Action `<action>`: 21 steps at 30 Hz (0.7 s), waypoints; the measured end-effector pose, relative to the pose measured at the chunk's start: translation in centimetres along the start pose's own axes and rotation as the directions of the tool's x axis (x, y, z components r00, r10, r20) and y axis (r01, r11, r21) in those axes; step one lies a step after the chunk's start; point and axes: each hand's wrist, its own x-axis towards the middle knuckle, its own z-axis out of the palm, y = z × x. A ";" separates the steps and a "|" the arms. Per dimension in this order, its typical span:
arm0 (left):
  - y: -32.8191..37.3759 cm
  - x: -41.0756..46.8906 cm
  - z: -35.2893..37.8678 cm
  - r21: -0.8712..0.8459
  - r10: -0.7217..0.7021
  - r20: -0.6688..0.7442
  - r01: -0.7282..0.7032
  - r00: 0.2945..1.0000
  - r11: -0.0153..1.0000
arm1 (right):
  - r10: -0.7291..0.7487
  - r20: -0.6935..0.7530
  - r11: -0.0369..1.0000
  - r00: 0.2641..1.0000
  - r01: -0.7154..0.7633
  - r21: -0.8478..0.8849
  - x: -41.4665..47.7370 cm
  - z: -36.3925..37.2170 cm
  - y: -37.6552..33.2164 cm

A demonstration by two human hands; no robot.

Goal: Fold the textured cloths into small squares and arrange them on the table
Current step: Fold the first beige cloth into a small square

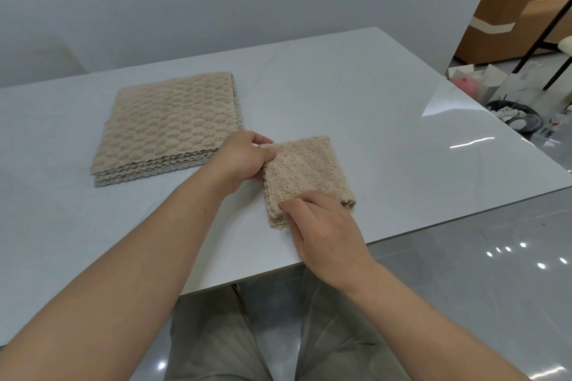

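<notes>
Head view, looking down over a pale grey table point(340, 86) from where the person sits. Two bare forearms reach in from 6 and 7 o'clock. Both hands meet on one small beige cloth point(306, 170), already folded down to a rough square, lying near the table's near edge at about 3 o'clock from centre. The left hand point(240, 161) is curled, its fingers pinching the cloth's far-left corner, which curls up a little. The right hand point(322, 226) lies on the near-left corner, fingers bent and pressing the layers down; whether the thumb is under the edge I cannot tell. At 10 o'clock, well apart from the hands' work, sits a stack point(167, 127) of larger, unfolded cloths of the same bumpy weave, edges roughly aligned.

My reading: this is the finishing of a fold, squaring the corners and flattening the layers. No other folded square shows on the table, so the task looks early. Next would be to smooth this one, let go, leave it in a tidy spot, then draw the top cloth from the stack. The thick pile may spring open, so a firm press seems wise.
</notes>
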 end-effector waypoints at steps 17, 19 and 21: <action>-0.7 0.6 0.1 0.316 0.174 -0.045 -0.152 0.984 0.937 | -0.018 0.090 1.000 0.996 0.019 -0.010 -0.2 -0.2 0.3; -0.8 0.6 0.0 0.366 0.189 -0.054 -0.157 0.981 0.917 | -0.029 0.134 1.000 0.991 0.030 -0.005 -0.3 -0.2 0.4; -0.9 0.7 -0.1 0.457 0.205 -0.058 -0.157 0.977 0.876 | -0.034 0.197 0.999 0.980 0.034 0.006 -0.3 -0.4 0.4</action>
